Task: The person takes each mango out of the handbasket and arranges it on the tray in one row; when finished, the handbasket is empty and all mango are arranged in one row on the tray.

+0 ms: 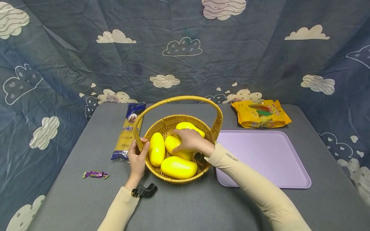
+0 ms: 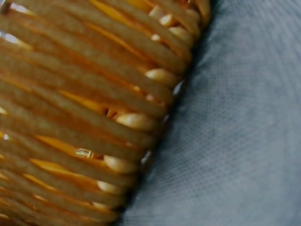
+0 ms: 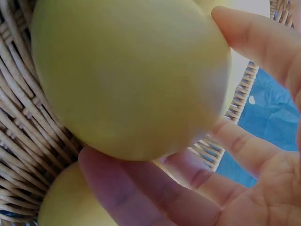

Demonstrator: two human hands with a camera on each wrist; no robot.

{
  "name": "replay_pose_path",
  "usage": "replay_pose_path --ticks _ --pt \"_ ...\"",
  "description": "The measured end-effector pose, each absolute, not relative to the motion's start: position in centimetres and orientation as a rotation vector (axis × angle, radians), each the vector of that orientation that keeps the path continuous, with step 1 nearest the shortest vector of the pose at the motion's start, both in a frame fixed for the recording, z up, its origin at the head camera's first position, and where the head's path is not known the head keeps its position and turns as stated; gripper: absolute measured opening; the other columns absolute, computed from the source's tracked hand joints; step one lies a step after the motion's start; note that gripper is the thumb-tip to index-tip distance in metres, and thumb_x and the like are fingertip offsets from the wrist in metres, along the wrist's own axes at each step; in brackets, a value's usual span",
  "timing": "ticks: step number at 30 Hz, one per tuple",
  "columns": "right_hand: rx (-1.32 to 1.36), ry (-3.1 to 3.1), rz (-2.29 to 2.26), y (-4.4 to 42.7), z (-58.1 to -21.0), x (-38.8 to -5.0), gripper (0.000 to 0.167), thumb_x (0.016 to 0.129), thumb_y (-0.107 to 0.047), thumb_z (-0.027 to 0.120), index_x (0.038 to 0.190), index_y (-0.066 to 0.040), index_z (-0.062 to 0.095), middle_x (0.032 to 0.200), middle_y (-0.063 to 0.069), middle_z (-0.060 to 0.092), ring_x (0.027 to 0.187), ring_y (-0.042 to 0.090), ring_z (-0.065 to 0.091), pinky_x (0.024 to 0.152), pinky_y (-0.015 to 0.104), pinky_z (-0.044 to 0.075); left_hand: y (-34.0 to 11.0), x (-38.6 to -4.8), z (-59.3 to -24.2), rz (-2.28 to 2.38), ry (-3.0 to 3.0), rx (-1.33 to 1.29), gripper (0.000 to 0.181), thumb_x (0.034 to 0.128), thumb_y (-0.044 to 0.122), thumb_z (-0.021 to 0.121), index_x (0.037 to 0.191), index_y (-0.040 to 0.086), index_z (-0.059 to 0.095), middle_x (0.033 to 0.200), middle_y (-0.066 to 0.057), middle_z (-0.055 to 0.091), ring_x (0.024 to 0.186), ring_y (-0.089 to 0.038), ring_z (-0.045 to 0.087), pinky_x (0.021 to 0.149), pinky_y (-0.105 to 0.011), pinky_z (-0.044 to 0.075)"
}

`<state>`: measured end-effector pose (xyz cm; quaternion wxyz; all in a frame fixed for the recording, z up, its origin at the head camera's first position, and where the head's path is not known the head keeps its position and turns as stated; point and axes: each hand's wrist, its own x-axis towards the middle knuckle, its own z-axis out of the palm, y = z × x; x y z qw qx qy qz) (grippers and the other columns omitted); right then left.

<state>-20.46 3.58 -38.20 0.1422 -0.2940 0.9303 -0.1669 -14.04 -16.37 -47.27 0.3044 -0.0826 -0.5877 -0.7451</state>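
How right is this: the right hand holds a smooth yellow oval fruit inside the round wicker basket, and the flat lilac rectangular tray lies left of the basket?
Not quite: the head view shows the tray lying right of the basket. The right hand does hold the fruit.

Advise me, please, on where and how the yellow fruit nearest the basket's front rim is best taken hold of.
Probably across its middle, coming straight down from above: the front yellow fruit lies lengthwise, left to right, with its top uncovered, while the wicker basket walls off its near side.
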Motion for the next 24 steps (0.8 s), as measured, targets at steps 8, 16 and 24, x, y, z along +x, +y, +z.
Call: replay_pose_path --ticks 8,16,24 --pt "-0.846 2.634 -0.610 4.3 -38.4 -20.4 0.065 0.074 -0.039 0.079 0.131 -0.019 0.055 0.115 0.005 0.059 0.097 0.019 0.054 0.079 0.035 0.043 -16.5 -13.9 -47.3 -1.961 -1.566 -0.233 0.019 0.0883 -0.006 0.060 0.098 -0.018 0.049 0.095 -0.016 0.058 0.093 -0.020 0.055 0.082 -0.024 0.046" --pt "-0.877 2.660 -0.774 5.0 -38.0 -20.7 0.061 0.075 -0.036 0.079 0.130 -0.021 0.056 0.120 0.004 0.059 0.108 0.021 0.052 0.086 0.038 0.041 -16.5 -13.9 -47.2 -1.970 -1.570 -0.206 0.017 0.0878 -0.007 0.061 0.098 -0.016 0.051 0.096 -0.013 0.060 0.094 -0.018 0.056 0.082 -0.024 0.046" --pt "-0.864 2.709 -0.797 5.6 -37.4 -20.3 0.066 0.074 -0.044 0.077 0.133 -0.025 0.054 0.119 0.002 0.061 0.106 0.020 0.056 0.083 0.039 0.044 -16.4 -14.0 -47.1 -1.982 -1.575 -0.212 0.017 0.0872 -0.013 0.058 0.101 -0.019 0.049 0.097 -0.020 0.057 0.094 -0.019 0.055 0.082 -0.025 0.045"
